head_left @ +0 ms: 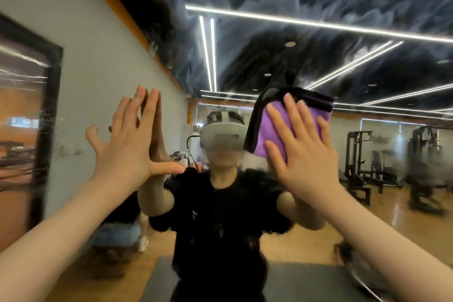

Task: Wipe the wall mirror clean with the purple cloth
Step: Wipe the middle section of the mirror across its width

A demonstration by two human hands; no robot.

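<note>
The wall mirror fills most of the view and reflects a gym and a person in black wearing a grey headset. My right hand lies flat with straight, spread fingers on the folded purple cloth, pressing it against the glass at head height. The cloth has a dark edge along its top and left side. My left hand is open with fingers spread, its fingertips touching the mirror glass beside its own reflection.
A grey wall runs along the left with a dark-framed panel on it. Reflected in the glass are weight machines at the right, a wooden floor and a grey mat below.
</note>
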